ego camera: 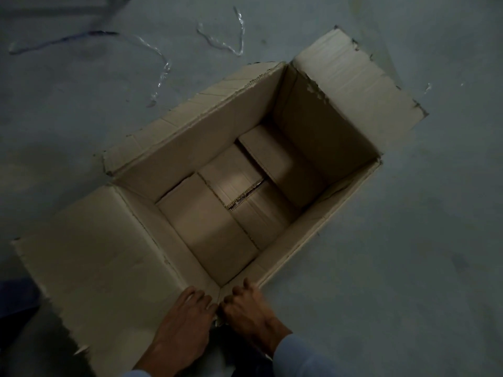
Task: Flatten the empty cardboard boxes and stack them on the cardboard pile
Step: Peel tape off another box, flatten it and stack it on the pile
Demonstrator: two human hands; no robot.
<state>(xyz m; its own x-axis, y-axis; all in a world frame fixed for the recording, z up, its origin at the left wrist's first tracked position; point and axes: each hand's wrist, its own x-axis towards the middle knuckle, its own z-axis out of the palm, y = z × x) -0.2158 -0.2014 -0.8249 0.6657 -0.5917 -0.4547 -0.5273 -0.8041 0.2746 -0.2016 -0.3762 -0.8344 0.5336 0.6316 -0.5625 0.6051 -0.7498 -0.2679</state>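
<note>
dim blue-grey floor [408, 240] fills the view, with a few shiny loose strips [220, 44] lying well apart from the work. one big box [313, 126] stands upright on it, top flaps folded out; the near flap [103, 254] lies spread towards the person. the box is empty, and its bottom flaps [234, 186] are closed and overlapping, with a gap at their seam. no pile is in view.

both hands are at the box's nearest corner. the left hand [187, 314] lies on the near flap with fingers fairly straight, tips at the corner fold, holding nothing that shows. the right hand [247, 306] is just beside it, fingers curled over the rim at the corner and seeming to pinch the wall's edge; the light is poor, so that grip is a judgement.

the box looks light for its size, stiff across its panels but ready to fold along its creases. its edges are ragged, so they may tear if pulled hard. the step in hand seems to be working this corner loose. to go flat the bottom must give first: push the bottom flaps out from inside, or tip the box over and pull them apart, then press opposite corners together. the best hold is on the wall rims near a corner, not on the floppy flaps.
</note>
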